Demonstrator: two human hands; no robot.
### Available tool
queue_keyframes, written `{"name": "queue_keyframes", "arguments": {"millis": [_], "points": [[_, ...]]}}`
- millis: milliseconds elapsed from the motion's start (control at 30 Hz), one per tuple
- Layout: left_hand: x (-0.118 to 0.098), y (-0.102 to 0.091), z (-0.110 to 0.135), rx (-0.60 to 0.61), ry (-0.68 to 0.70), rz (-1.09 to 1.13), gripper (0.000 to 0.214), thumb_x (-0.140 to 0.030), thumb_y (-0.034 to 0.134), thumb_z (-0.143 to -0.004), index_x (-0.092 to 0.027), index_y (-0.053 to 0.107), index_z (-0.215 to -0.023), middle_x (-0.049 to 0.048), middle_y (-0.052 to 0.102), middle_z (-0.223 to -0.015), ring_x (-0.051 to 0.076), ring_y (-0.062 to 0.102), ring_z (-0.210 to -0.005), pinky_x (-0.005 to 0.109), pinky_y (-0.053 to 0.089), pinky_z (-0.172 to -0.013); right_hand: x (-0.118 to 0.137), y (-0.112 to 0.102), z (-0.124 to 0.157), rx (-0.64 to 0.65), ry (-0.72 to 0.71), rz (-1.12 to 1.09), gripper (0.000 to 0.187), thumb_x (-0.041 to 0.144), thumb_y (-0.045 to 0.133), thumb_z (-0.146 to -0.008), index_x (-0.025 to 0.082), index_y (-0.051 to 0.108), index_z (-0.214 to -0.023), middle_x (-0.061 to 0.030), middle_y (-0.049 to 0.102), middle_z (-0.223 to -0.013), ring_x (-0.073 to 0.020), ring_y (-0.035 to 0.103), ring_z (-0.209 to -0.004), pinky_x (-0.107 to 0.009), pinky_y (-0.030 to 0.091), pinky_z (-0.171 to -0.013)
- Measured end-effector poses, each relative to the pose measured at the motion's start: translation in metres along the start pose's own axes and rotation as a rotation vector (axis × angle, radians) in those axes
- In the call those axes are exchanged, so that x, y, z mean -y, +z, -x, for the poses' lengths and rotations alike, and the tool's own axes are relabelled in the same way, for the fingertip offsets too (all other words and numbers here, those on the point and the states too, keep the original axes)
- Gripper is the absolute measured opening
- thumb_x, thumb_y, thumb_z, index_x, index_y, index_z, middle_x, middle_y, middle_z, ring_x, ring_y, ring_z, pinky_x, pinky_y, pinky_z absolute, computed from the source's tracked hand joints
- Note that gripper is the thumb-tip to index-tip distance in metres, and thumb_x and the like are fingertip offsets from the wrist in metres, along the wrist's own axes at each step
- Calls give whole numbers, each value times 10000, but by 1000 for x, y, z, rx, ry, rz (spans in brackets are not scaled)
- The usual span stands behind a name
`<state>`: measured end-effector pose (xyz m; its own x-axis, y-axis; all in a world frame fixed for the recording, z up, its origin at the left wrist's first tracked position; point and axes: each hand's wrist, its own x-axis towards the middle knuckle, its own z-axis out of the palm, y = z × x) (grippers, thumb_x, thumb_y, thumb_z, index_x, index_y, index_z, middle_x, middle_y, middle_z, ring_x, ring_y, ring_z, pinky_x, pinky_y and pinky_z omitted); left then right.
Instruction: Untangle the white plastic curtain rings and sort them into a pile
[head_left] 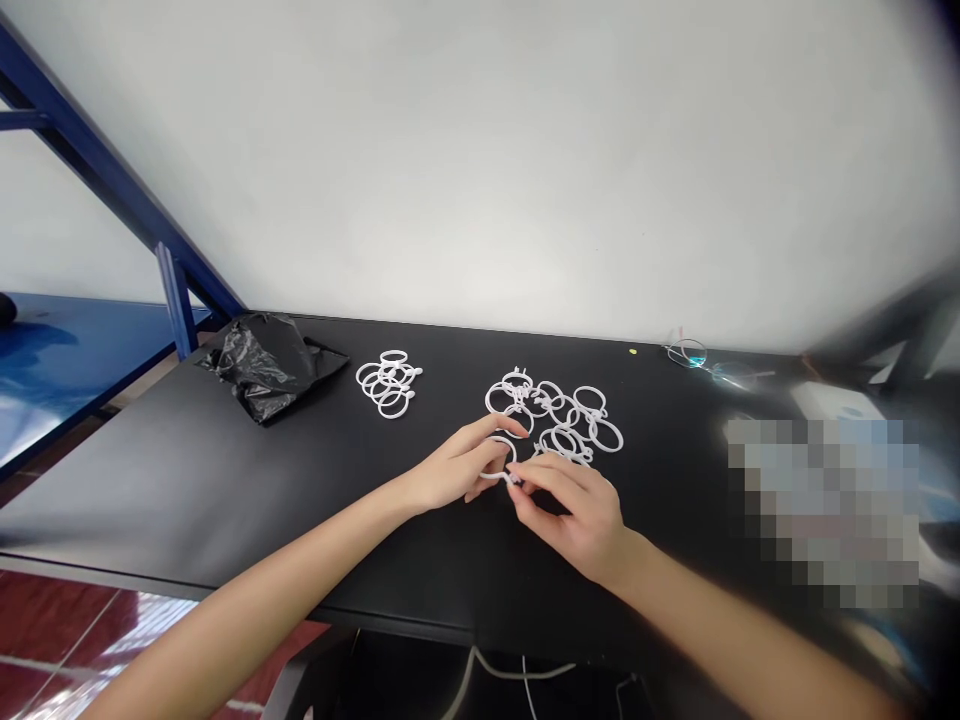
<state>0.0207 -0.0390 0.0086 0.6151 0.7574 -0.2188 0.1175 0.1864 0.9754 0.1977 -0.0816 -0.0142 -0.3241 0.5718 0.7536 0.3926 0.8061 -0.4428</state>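
A white plastic shower curtain ring point(514, 456) is held between my two hands above the black table. My left hand point(461, 465) has its fingers closed around the ring's left side, with some of them through or behind it. At the ring's near right end, my right hand point(577, 512) pinches the clasp between thumb and fingertips. The fingertips partly hide the clasp, so I cannot tell whether it is fastened. Just beyond my hands lies a loose heap of similar white rings point(589, 397). A smaller overlapping group of rings point(394, 405) lies farther left.
A crumpled black plastic bag point(274, 365) lies at the table's back left. Eyeglasses point(686, 352) rest near the wall point(480, 180) at the back right. A blurred, pixelated object point(825, 510) is on the right. Cables point(525, 675) hang below the table's front edge point(405, 622).
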Motion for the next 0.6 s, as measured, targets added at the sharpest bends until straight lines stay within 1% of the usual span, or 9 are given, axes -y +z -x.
{"name": "queue_keyframes", "arguments": {"millis": [67,133,167,233,300,333,400,467,600], "points": [[-1,1,2,48,52,10,255,-340,376,-946,-185,503,-1104,-98,337,-527,72,313,-416,178,316,-411,0,-3,-3,-60,78,-24,306,15,601,-841,204,644,-1078,-21,664,-773,-125,615,-622,-260,547,-573],[1,2,4,50,143,-47,314,-416,347,-980,-179,499,-1119,-87,379,-537,78,356,-444,186,319,-441,-1,-5,-5,-92,147,-51,284,19,593,-852,200,664,-1059,-24,664,-765,-128,614,-618,-270,546,-573],[3,3,5,33,207,-101,333,-437,349,-985,-174,497,-1124,-75,419,-558,81,383,-471,193,329,-466,-1,-6,-5,-98,171,-71,276,20,592,-857,198,674,-1053,-26,668,-767,-129,618,-622,-273,547,-577],[9,4,5,-40,357,-227,341,-457,395,-976,-161,503,-1106,-49,489,-616,87,423,-528,210,350,-523,0,-7,-5,-93,195,-129,284,19,593,-862,197,686,-1062,-25,675,-763,-128,630,-629,-271,552,-582],[14,4,5,-126,490,-333,337,-461,456,-955,-147,519,-1060,-40,504,-634,91,428,-550,222,351,-552,0,-6,-4,-77,199,-192,317,9,599,-858,203,687,-1093,-27,686,-778,-130,647,-645,-265,562,-582],[16,3,5,-159,534,-374,335,-461,473,-948,-142,528,-1034,-41,496,-626,92,423,-548,224,348,-553,1,-5,-3,-71,196,-217,335,4,603,-854,206,686,-1108,-31,691,-793,-131,655,-654,-262,566,-579],[18,1,4,-206,590,-433,328,-455,478,-945,-137,545,-990,-46,465,-608,95,413,-544,223,344,-548,2,-4,-3,-63,186,-249,366,-8,604,-848,211,684,-1130,-34,694,-800,-135,663,-663,-261,574,-575],[18,0,3,-227,621,-474,319,-445,476,-947,-137,557,-948,-43,453,-610,96,410,-548,221,353,-549,3,-3,-4,-58,174,-263,377,-15,601,-845,212,688,-1133,-32,697,-784,-138,667,-662,-264,580,-578],[17,-2,3,-235,636,-517,305,-426,476,-950,-142,563,-882,-27,490,-638,95,438,-563,207,377,-550,4,-5,-5,-31,172,-287,338,-11,600,-849,211,710,-1078,-33,719,-788,-144,687,-680,-265,594,-600]]}}
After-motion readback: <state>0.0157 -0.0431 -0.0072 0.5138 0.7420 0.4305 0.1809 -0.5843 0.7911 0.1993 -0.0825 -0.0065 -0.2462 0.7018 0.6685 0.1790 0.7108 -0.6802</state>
